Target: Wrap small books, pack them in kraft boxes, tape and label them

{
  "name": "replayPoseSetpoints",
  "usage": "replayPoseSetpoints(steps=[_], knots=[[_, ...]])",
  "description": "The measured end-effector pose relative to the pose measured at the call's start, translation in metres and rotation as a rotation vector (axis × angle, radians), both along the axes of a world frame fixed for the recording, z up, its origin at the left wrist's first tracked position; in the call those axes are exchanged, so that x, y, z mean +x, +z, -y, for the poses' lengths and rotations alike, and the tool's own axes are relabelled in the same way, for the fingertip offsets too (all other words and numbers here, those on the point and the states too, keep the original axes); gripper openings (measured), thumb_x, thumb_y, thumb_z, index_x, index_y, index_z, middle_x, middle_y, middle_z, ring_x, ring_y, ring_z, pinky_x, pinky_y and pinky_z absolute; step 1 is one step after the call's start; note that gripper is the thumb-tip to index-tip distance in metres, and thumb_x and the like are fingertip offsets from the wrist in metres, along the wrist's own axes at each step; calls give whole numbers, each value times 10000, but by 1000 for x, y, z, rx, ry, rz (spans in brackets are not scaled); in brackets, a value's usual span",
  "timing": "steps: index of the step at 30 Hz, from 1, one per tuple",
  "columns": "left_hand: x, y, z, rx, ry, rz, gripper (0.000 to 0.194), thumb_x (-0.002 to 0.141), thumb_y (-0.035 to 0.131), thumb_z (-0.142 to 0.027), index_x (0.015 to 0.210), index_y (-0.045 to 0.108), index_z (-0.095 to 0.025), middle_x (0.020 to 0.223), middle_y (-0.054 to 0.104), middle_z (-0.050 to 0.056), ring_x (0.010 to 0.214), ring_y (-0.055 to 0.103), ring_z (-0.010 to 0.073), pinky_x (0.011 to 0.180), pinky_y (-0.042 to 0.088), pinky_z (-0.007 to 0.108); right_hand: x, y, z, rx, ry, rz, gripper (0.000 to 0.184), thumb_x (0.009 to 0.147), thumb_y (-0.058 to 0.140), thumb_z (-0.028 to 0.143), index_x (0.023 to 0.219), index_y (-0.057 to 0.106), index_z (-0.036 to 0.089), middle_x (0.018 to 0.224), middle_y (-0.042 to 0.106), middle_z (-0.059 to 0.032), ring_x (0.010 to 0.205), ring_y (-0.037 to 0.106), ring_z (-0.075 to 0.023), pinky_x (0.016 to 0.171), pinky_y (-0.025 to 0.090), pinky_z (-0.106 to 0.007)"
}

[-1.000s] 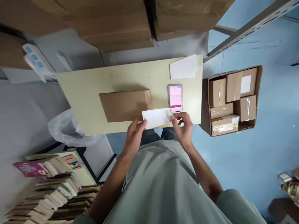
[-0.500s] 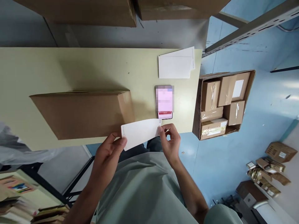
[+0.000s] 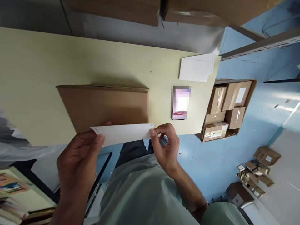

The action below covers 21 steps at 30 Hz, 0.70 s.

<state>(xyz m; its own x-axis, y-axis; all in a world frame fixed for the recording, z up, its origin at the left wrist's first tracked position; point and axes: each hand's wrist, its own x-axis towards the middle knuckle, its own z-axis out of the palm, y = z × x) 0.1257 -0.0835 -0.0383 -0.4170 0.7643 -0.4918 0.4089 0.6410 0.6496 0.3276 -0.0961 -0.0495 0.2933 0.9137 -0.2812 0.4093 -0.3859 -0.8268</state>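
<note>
A white rectangular label (image 3: 125, 133) is stretched between my two hands, just in front of a brown cardboard box (image 3: 110, 106) on the table. My left hand (image 3: 79, 156) pinches its left end between thumb and fingers. At the opposite end, my right hand (image 3: 166, 147) grips the corner with thumb and forefinger. Right of the box lies a phone (image 3: 180, 103) with a lit, partly blurred screen. Behind the phone rests a small pile of white labels (image 3: 194, 70).
The pale yellow table (image 3: 98, 59) runs across the view. Past its right end, an open carton (image 3: 252, 93) of smaller boxes stands on the blue floor. A metal shelf post (image 3: 262, 43) is at the right, with large cartons (image 3: 117, 9) overhead. More boxes (image 3: 267, 156) lie lower right.
My left hand has moved left, and the label has swung to nearly level, held more edge-on before the box. The camera view has turned slightly. Both hands keep their hold.
</note>
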Motion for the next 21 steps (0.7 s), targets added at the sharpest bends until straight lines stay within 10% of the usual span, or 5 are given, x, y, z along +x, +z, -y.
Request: replayPoseSetpoints(steps=[21], knots=[[-43,-27,-34,108,-139,-147,291,1037,697,-484,908,659,-225,870,669,6,771,624,165,791,541,299,-61,-18,-35,-8,89,397,294,1118,617,434,869,598,278,828,648,-35,840,586,-240,716,510,-385]])
